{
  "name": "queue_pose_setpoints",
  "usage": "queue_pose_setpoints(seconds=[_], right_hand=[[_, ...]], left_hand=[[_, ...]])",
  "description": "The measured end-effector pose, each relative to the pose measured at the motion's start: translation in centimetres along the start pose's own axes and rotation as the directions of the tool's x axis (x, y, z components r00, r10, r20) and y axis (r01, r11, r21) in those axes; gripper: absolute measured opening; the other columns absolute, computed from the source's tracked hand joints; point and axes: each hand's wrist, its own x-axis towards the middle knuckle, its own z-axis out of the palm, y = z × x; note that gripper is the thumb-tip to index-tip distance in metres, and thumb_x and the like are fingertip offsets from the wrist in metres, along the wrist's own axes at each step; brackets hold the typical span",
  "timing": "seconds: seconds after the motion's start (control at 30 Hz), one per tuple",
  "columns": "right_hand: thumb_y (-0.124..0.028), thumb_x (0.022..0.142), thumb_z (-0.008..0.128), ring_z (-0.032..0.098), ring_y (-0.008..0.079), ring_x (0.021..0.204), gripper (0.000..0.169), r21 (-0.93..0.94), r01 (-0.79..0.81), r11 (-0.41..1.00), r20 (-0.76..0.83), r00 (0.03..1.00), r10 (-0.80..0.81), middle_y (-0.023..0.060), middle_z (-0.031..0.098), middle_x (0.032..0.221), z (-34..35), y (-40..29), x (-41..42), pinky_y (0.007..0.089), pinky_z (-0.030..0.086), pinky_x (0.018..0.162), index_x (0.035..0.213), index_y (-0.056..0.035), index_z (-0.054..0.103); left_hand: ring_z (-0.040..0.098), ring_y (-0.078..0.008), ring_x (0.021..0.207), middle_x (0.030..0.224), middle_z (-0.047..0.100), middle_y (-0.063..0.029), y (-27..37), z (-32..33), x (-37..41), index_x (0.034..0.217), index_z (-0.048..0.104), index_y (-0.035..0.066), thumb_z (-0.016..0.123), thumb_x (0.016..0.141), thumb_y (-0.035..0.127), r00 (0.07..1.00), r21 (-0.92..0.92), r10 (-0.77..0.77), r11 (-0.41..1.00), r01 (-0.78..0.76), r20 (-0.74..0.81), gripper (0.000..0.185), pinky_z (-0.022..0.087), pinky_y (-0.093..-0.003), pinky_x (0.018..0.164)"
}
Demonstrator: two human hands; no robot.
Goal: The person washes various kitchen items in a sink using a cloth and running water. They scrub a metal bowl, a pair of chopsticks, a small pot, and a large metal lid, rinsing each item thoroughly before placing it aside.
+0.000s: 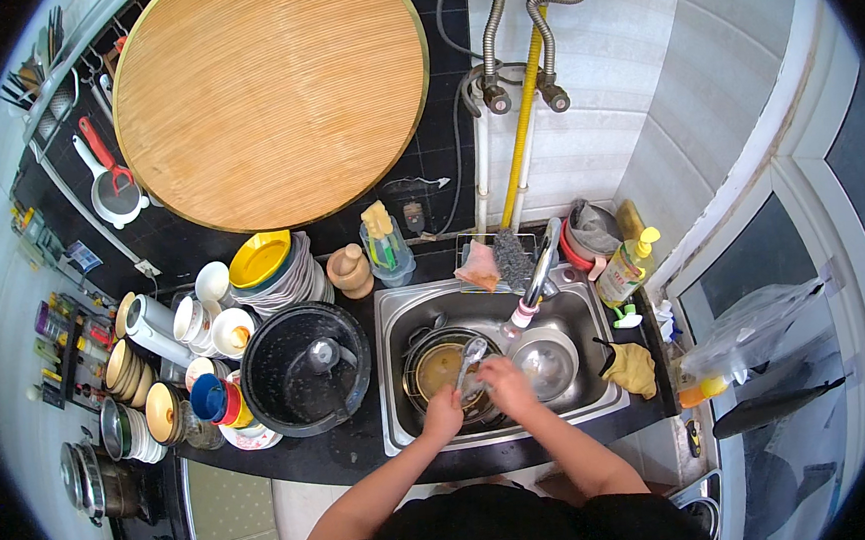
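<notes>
My left hand (442, 414) grips the handle of a metal spoon (473, 351), its bowl end pointing up and away from me. Close to it on the right, my right hand (510, 387) has its fingers bent; whether they hold anything is unclear. Both hands are over a stainless steel sink (597, 360). Below them sits a dark round pot with a wire strainer (410, 381) and cloudy brownish liquid (439, 367), partly covered by my hands. To the right, a metal bowl (546, 367) stands under the faucet (543, 266).
A large black basin (300, 317) holding a metal ladle-like piece (324, 354) stands left of the sink. Stacked plates (290, 280) and bowls (163, 413) crowd the counter. Behind the sink are a pink sponge (477, 267) and a detergent bottle (624, 271); a yellow cloth (630, 369) hangs at right.
</notes>
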Motion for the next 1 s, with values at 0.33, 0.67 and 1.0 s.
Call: queue_pose_setpoints(seconds=[0.33,0.67,1.0], right_hand=[[0.005,0.059,0.054,0.051,0.0264,0.087,0.028,-0.010,0.000,1.000,-0.014,1.000,0.000,0.0052,0.055,0.091,-0.8,0.8,0.6,0.0356,0.045,0.073,0.082,-0.0096,0.060],[-0.022,0.080,0.056,0.051,0.0184,0.099,0.041,0.875,-0.476,-0.090,0.388,0.578,0.718,0.0068,0.054,0.110,-0.3,4.5,0.0,0.0299,0.039,0.085,0.115,-0.0019,0.048],[-0.006,0.078,0.054,0.054,0.0241,0.096,0.044,0.890,-0.379,-0.254,0.439,0.558,0.704,0.0136,0.056,0.103,3.4,4.2,0.1,0.0379,0.041,0.084,0.118,-0.0041,0.037]], left_hand=[[0.052,-0.0426,0.073,0.073,0.053,-0.0255,0.5,0.5,-1.1,0.075,0.050,-0.003,0.047,0.083,0.015,0.991,-0.054,0.021,0.998,-0.014,0.132,0.020,0.040,-0.0457,0.065],[0.041,-0.0158,0.045,0.057,0.045,-0.0045,0.7,-0.1,-0.6,0.074,0.050,0.006,0.044,0.087,0.021,0.859,-0.361,-0.297,0.814,0.456,0.416,0.021,0.032,-0.0283,0.042],[0.052,-0.0220,0.049,0.061,0.052,-0.0091,0.4,0.6,-0.7,0.103,0.048,0.007,0.045,0.087,0.025,0.915,-0.183,-0.097,0.966,0.181,0.391,0.025,0.040,-0.0328,0.043]])
